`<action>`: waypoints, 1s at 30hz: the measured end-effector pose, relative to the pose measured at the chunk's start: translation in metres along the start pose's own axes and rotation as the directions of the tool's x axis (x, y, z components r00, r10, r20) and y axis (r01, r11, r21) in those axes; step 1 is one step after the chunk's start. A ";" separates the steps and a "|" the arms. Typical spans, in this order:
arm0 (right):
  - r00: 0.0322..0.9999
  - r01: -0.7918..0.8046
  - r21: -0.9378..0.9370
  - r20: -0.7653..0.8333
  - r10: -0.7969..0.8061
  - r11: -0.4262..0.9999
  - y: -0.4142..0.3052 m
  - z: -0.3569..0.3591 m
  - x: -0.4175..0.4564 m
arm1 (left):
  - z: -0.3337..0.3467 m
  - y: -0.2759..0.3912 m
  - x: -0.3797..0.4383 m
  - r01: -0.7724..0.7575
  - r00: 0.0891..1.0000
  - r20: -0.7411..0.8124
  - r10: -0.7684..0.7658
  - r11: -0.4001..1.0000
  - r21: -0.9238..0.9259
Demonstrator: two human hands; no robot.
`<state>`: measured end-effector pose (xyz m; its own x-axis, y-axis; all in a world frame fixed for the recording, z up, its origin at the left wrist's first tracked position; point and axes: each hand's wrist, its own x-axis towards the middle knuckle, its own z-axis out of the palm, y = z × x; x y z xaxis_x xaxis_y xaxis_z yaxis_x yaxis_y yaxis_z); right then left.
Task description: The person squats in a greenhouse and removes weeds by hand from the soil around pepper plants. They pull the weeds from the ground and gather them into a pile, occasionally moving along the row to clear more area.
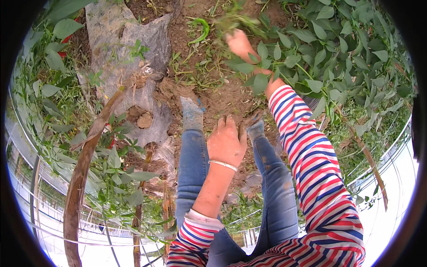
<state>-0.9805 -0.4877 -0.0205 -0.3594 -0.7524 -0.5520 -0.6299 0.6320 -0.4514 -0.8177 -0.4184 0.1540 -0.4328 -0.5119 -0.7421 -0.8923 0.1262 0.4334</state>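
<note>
At the upper middle my right hand (239, 44), blurred by motion, holds a bunch of green weeds (238, 20) close to the soil; pepper leaves partly cover the wrist. My left hand (227, 142) hangs palm down between my shins, fingers loosely spread, with nothing seen in it and a light bangle at the wrist. A curved green chili pepper (201, 31) lies on the soil to the left of my right hand. Small uprooted or low green weeds (203, 71) lie about below the pepper. My muddy shoes stand on the brown soil.
Pepper plants (333, 50) crowd the right side, and more pepper plants (56, 60) with red fruit stand at the left. Grey plastic mulch film (143, 40) covers soil left of the furrow. A wooden stake (83, 167) rises at the left, another stake (370, 160) at the right.
</note>
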 end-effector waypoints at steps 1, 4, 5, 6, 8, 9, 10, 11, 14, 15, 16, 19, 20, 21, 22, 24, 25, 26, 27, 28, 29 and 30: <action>0.997 0.048 -0.018 0.057 -0.047 0.999 -0.014 -0.001 0.001 | 0.000 -0.002 0.001 -0.008 1.000 -0.022 0.008 1.000 -0.008; 0.960 0.261 -0.026 0.116 -0.256 0.965 0.002 0.021 -0.016 | -0.004 -0.007 0.003 0.037 0.996 -0.077 -0.040 0.998 -0.046; 0.891 0.378 -0.077 0.302 -0.340 0.923 0.011 0.021 -0.032 | -0.007 -0.009 0.004 0.061 0.993 -0.096 -0.067 0.996 -0.061; 0.779 0.505 -0.100 0.480 -0.404 0.857 0.019 0.020 -0.052 | -0.014 -0.010 0.006 0.104 0.991 -0.080 -0.109 0.992 -0.064; 0.707 0.590 -0.202 0.596 -0.380 0.782 0.078 0.038 -0.108 | -0.016 -0.009 0.009 0.078 0.991 -0.100 -0.087 0.993 -0.092; 0.521 0.730 -0.210 0.787 -0.331 0.650 0.088 0.020 -0.122 | -0.016 -0.011 0.004 0.086 0.990 -0.103 -0.097 0.990 -0.109; 0.447 0.580 -0.124 0.875 -0.187 0.805 0.123 0.020 -0.145 | -0.015 -0.008 0.000 0.088 0.993 -0.075 -0.096 0.990 -0.111; 0.270 0.672 -0.136 0.960 -0.070 0.728 0.145 0.019 -0.181 | -0.015 -0.007 0.000 0.085 0.995 -0.051 -0.091 0.990 -0.112; 0.021 0.788 -0.038 0.999 0.036 0.615 0.131 0.005 -0.227 | -0.013 -0.008 0.003 0.103 0.993 -0.051 -0.109 0.989 -0.107; 0.223 0.758 -0.137 0.973 -0.055 0.638 0.134 0.011 -0.223 | -0.012 -0.008 0.002 0.104 0.993 -0.052 -0.110 0.990 -0.100; 0.408 0.705 -0.209 0.901 -0.146 0.678 0.136 0.017 -0.218 | -0.012 -0.007 0.002 0.115 0.993 -0.023 -0.118 0.987 -0.113; 0.849 0.233 -0.309 0.527 -0.038 0.922 0.138 0.050 -0.117 | -0.007 -0.012 0.001 0.128 0.992 0.013 -0.127 0.985 -0.115; 0.928 0.291 -0.294 0.318 -0.194 0.910 0.131 0.052 -0.077 | -0.005 -0.012 0.002 0.140 0.990 -0.002 -0.141 0.984 -0.106; 0.931 0.364 -0.282 0.089 -0.353 0.888 0.121 0.062 -0.040 | -0.004 -0.014 0.003 0.150 0.988 -0.020 -0.153 0.982 -0.119; 0.940 0.319 -0.312 -0.017 -0.341 0.895 0.099 0.072 -0.013 | -0.003 -0.016 0.004 0.152 0.987 -0.038 -0.159 0.979 -0.134; 0.928 0.301 -0.368 -0.098 -0.359 0.880 0.089 0.095 0.028 | 0.002 -0.017 0.005 0.142 0.985 -0.083 -0.154 0.980 -0.140; 0.924 0.310 -0.411 -0.081 -0.373 0.857 0.108 0.110 0.039 | 0.005 -0.012 0.004 0.130 0.989 -0.055 -0.139 0.980 -0.149; 0.922 0.314 -0.453 -0.065 -0.382 0.834 0.133 0.127 0.050 | 0.008 -0.006 0.005 0.116 0.992 -0.025 -0.121 0.981 -0.155; 0.895 0.420 -0.052 -0.143 -0.423 0.906 0.168 0.145 0.060 | 0.009 0.000 0.004 0.094 0.995 0.003 -0.095 0.980 -0.174; 0.873 0.485 0.330 -0.242 -0.424 0.810 0.217 0.160 0.062 | 0.009 0.007 0.001 0.034 0.999 0.010 -0.033 0.984 -0.177; 0.877 0.470 0.181 0.008 -0.480 0.864 0.178 0.164 0.064 | 0.013 -0.004 0.003 0.095 0.995 -0.024 -0.101 0.980 -0.174; 0.829 0.522 -0.033 0.256 -0.498 0.852 0.147 0.150 0.059 | 0.016 -0.009 0.004 0.131 0.989 -0.040 -0.139 0.976 -0.174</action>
<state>-0.9904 -0.4114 -0.2246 0.1921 -0.8907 -0.4119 -0.7470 0.1396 -0.6501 -0.8134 -0.4078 0.1395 -0.2987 -0.5577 -0.7744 -0.9050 -0.0919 0.4153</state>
